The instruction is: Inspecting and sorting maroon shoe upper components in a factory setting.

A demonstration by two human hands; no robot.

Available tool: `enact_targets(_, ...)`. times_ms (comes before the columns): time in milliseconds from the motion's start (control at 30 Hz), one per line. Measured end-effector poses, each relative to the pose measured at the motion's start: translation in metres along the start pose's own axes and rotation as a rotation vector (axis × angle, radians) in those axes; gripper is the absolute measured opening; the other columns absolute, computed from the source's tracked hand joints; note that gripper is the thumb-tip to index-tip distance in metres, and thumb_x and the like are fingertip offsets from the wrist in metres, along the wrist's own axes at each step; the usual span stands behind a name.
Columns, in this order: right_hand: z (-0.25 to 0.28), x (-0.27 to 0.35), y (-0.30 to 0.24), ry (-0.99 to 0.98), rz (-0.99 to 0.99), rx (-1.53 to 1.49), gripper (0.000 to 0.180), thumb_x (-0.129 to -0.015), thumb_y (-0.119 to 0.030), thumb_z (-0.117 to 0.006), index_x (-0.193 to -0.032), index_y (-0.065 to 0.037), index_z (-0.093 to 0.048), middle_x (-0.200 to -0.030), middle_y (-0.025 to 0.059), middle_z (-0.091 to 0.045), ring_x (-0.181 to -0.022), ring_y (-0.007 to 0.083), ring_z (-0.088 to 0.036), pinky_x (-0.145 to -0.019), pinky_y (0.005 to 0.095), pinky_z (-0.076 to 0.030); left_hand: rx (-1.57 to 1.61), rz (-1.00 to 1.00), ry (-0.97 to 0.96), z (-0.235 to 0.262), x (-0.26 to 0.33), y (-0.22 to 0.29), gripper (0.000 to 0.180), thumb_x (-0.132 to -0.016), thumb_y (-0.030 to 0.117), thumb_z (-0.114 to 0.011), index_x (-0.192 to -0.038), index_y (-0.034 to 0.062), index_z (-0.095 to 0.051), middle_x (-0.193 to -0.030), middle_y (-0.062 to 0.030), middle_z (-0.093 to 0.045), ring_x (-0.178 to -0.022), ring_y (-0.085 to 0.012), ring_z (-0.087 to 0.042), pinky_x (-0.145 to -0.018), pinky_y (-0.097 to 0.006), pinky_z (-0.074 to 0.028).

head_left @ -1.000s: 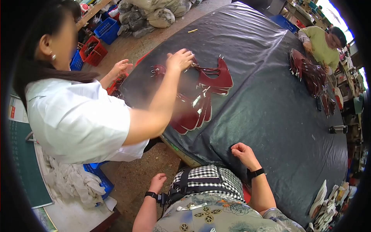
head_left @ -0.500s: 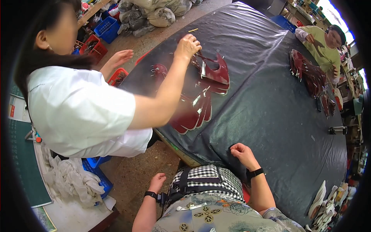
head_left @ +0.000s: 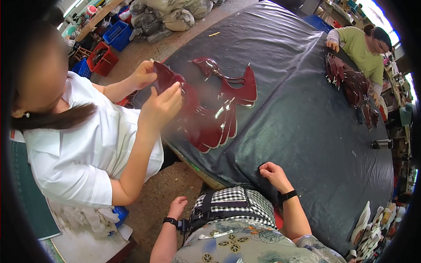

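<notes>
My right hand (head_left: 275, 176) rests at the near edge of the black-covered table (head_left: 298, 144), fingers curled in, with nothing seen in it. Low beside my checked apron hangs my left hand (head_left: 177, 207), loosely closed and away from the table. Left of my right hand, glossy dark red leather-like cut pieces (head_left: 221, 129) lie fanned out in overlapping layers. Beyond them is another curved dark red piece (head_left: 241, 90) with thin straps. A co-worker in a white shirt (head_left: 87, 153) holds up a dark red piece (head_left: 165, 75) with both hands over the table's left side.
Across the table, a person in a green top (head_left: 362, 48) bends over a pile of dark red pieces (head_left: 351, 85). A dark cylinder (head_left: 382, 144) stands at the right edge. White shoe-shaped parts (head_left: 366, 232) sit at lower right. Red (head_left: 104, 58) and blue baskets (head_left: 118, 36) stand on the floor.
The white-shirted co-worker has drawn back from the far pieces and now holds one up in both hands. The green-topped person leans lower over the pile. My hands stay nearly still.
</notes>
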State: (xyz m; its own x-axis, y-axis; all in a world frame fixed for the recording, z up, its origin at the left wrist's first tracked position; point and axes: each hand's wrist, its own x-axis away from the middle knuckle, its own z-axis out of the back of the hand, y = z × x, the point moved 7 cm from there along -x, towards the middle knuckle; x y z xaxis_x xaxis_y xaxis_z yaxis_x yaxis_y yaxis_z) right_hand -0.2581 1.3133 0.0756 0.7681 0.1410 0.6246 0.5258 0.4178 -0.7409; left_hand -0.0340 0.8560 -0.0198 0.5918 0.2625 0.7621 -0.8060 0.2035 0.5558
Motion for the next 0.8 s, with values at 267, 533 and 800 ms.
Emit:
enact_targets(267,0.000,0.000,-0.001,-0.002,0.007,-0.003,0.028,-0.093,-0.019,-0.068,-0.113,0.001,-0.070,-0.103,0.0092,-0.074,-0.095,0.0189,-0.069,-0.088,0.0330,-0.053,-0.025,0.018,0.002,-0.001,-0.002,0.003,0.036,-0.093,0.019,-0.071,-0.123,-0.0010,-0.069,-0.109,-0.0124,-0.075,-0.099,-0.0200,-0.071,-0.087,-0.033,-0.055)
enact_targets(533,-0.001,0.002,-0.005,0.004,0.012,0.037,0.027,-0.094,-0.020,-0.067,-0.112,0.001,-0.070,-0.101,0.0089,-0.074,-0.093,0.0191,-0.069,-0.086,0.0332,-0.053,-0.036,0.047,0.018,0.002,0.006,0.009,0.037,-0.093,0.017,-0.071,-0.124,-0.0027,-0.068,-0.111,-0.0136,-0.075,-0.101,-0.0206,-0.071,-0.089,-0.033,-0.055)
enact_targets(800,-0.002,-0.001,-0.004,-0.002,0.030,0.050,0.028,-0.093,-0.021,-0.068,-0.111,0.000,-0.071,-0.098,0.0090,-0.074,-0.091,0.0189,-0.069,-0.084,0.0333,-0.053,0.016,0.039,0.002,0.001,0.007,0.005,0.038,-0.094,0.017,-0.071,-0.126,-0.0031,-0.067,-0.113,-0.0141,-0.075,-0.102,-0.0208,-0.071,-0.090,-0.033,-0.055)
